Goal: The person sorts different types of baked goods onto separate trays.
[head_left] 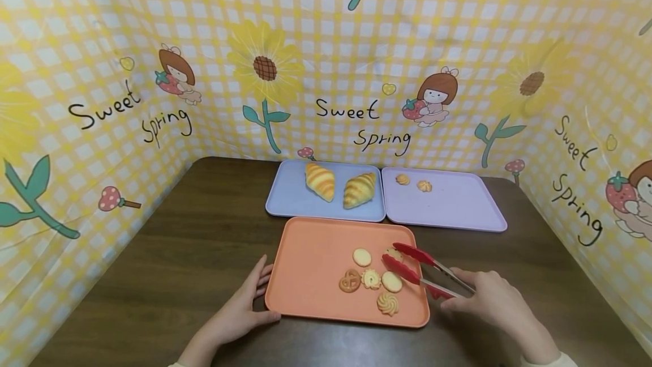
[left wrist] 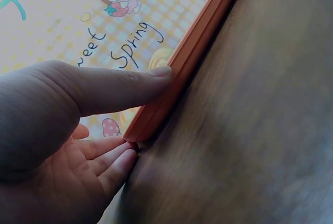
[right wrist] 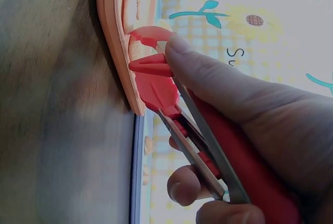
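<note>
My left hand holds the near left corner of an orange tray, thumb on the front wall, fingers at the left side. In the left wrist view, the thumb and fingertips touch the rim. My right hand grips red-tipped metal tongs beside the tray's right edge. The tongs' tips stand on both sides of a speckled cookie, which they partly hide. Nearby in the tray lie two plain round cookies, one here, a pretzel-shaped cookie, a scalloped cookie and a swirl cookie.
Behind the orange tray, a blue tray bears two croissants, one on the left. To its right, a lilac tray has two small cookies, one here. A patterned yellow cloth hangs around the dark wooden table.
</note>
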{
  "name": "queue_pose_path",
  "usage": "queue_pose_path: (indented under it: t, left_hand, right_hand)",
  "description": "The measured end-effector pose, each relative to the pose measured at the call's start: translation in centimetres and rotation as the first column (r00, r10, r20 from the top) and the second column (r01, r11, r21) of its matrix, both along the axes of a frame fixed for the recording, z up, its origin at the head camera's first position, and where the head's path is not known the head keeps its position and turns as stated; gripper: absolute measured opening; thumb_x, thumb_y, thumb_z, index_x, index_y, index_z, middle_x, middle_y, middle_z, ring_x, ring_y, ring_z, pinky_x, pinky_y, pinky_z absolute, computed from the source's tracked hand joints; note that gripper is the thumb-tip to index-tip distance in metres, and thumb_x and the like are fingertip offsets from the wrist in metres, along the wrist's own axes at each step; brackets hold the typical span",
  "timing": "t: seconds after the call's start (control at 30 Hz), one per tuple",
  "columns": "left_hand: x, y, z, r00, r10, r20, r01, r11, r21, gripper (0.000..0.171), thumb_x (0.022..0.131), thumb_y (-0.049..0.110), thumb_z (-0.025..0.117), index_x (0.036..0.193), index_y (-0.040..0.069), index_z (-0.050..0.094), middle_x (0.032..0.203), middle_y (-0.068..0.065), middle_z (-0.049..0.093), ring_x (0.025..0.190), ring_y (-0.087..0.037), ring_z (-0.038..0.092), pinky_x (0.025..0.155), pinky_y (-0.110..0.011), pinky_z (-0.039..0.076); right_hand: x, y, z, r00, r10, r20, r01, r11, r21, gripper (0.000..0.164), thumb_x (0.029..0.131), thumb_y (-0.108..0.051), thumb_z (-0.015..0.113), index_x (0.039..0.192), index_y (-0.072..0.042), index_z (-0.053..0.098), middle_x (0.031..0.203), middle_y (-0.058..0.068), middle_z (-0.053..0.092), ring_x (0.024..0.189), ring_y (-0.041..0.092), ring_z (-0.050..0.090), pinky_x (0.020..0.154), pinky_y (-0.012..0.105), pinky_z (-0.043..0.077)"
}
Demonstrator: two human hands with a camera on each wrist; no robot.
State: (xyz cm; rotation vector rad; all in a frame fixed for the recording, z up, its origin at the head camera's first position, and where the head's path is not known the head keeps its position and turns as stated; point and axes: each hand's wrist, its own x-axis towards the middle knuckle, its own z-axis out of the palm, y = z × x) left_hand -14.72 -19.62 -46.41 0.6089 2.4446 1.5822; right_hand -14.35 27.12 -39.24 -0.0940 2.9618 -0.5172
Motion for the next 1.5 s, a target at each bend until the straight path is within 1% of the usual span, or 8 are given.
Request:
queue_pose_path:
  t: [0.27,0.4,0.6,0.77,0.9,1.2,1.33,1.5]
  left_hand:
    - [0.1,0.0,0.1,1.0,0.002,0.009,-0.002,1.0,0.001,0.113,0.082,0.016,0.083,0.155,-0.007,0.0,0.154,-0.034,0.025,0.141,-0.048,0.028,0.107,-0.026,0.038]
    - [0.1,0.1,0.2,1.0,-0.004,0.007,0.004,1.0,0.004,0.113,0.083,0.017,0.083,0.155,-0.008,0.0,0.154,-0.034,0.025,0.14,-0.048,0.028,0.107,-0.024,0.037]
    - [0.1,0.0,0.4,1.0,0.004,0.002,-0.004,1.0,-0.001,0.113,0.082,0.014,0.083,0.155,-0.008,0.0,0.154,-0.034,0.025,0.14,-0.047,0.029,0.108,-0.027,0.038]
    - [0.1,0.1,0.5,1.0,0.005,-0.002,-0.005,1.0,-0.002,0.113,0.082,0.013,0.083,0.155,-0.008,-0.001,0.154,-0.034,0.025,0.14,-0.047,0.028,0.108,-0.032,0.039]
    - [0.1,0.0,0.5,1.0,-0.004,-0.006,0.004,1.0,-0.002,0.113,0.082,0.012,0.083,0.154,-0.009,-0.001,0.153,-0.035,0.025,0.14,-0.048,0.028,0.108,-0.033,0.04]
    - [0.1,0.0,0.4,1.0,0.008,0.028,-0.008,1.0,-0.002,0.113,0.082,0.014,0.083,0.155,-0.007,0.0,0.155,-0.033,0.024,0.141,-0.047,0.026,0.108,-0.029,0.038]
    - [0.1,0.0,0.3,1.0,0.004,0.017,-0.004,1.0,-0.005,0.113,0.082,0.015,0.083,0.155,-0.007,0.0,0.154,-0.033,0.025,0.141,-0.047,0.028,0.108,-0.027,0.038]
    - [0.0,0.1,0.2,1.0,0.004,0.009,-0.004,1.0,-0.005,0.113,0.082,0.015,0.083,0.155,-0.007,0.0,0.154,-0.033,0.025,0.14,-0.047,0.029,0.108,-0.027,0.038]
  right_hand:
    - [-0.4,0.2,0.1,0.998,0.013,-0.068,-0.014,1.0,-0.011,0.083,0.07,-0.058,0.083,0.134,-0.011,0.064,0.102,0.017,0.071,0.08,0.023,0.063,0.061,0.046,0.049]
    - [-0.9,0.2,0.4,0.997,0.004,-0.076,-0.005,1.0,-0.016,0.081,0.071,-0.058,0.082,0.135,-0.012,0.063,0.1,0.017,0.071,0.081,0.024,0.064,0.062,0.047,0.049]
    - [-1.7,0.3,0.7,0.995,-0.016,-0.1,0.014,1.0,-0.022,0.085,0.073,-0.059,0.081,0.139,-0.009,0.06,0.102,0.021,0.07,0.087,0.03,0.066,0.063,0.049,0.05]
    - [-2.6,0.8,0.6,0.989,-0.036,-0.145,0.033,0.999,-0.021,0.088,0.074,-0.062,0.079,0.14,-0.008,0.058,0.101,0.023,0.07,0.085,0.032,0.065,0.059,0.046,0.048]
    - [-3.4,1.2,0.6,0.988,-0.059,-0.144,0.055,0.998,-0.028,0.09,0.075,-0.064,0.077,0.142,-0.009,0.056,0.107,0.028,0.068,0.086,0.034,0.065,0.059,0.047,0.048]
    - [-5.4,2.4,0.1,0.983,-0.108,-0.149,0.103,0.994,-0.039,0.094,0.077,-0.067,0.073,0.146,-0.008,0.05,0.125,0.038,0.056,0.099,0.052,0.06,0.069,0.061,0.049]
    - [-6.6,3.2,0.0,0.981,-0.128,-0.145,0.123,0.991,-0.046,0.097,0.078,-0.068,0.071,0.149,-0.007,0.045,0.129,0.041,0.051,0.103,0.056,0.055,0.07,0.061,0.047]
    - [-8.1,4.5,-0.4,0.974,-0.115,-0.194,0.114,0.993,-0.019,0.095,0.08,-0.065,0.071,0.147,-0.002,0.046,0.129,0.042,0.05,0.103,0.058,0.054,0.068,0.063,0.047]
